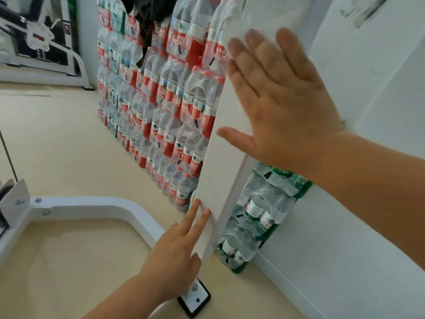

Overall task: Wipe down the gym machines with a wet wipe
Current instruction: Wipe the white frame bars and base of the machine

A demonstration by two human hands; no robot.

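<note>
Two flat hands on the machine's white panel (220,157)
Upright before stacked water bottles (161,100), it looks stiff and slick; the right hand (282,95) presses with fingers spread, while the left hand (177,256) steadies its edge with straight fingers.

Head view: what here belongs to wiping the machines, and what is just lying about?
Job: white upright panel, left hand and right hand touching it, white base frame. No wipe visible.
Lying about: stacked water-bottle packs, black strap.
</note>
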